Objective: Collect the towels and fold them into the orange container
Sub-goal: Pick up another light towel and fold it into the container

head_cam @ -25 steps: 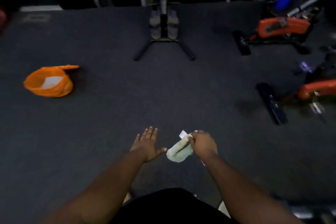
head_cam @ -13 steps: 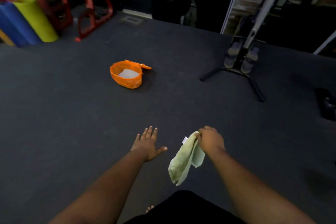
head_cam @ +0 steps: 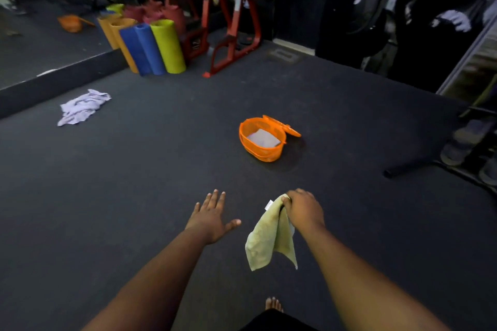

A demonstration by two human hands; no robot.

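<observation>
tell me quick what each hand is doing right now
Left hand: open, fingers spread, holding nothing.
Right hand: gripping the green towel.

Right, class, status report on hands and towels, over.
Right hand holding green towel; left hand open. Basket ahead, lid open. Lilac towel on floor. Path clear.

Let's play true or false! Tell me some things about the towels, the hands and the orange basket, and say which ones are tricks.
1. The right hand holds a green towel. True.
2. The left hand holds a towel too. False: it is open and holds nothing.
3. The orange container is shut. False: its lid is open, and something pale lies inside.
4. A purple towel lies crumpled on the floor. True.
5. The rolled mats lie flat on the floor. False: they stand on end.
</observation>
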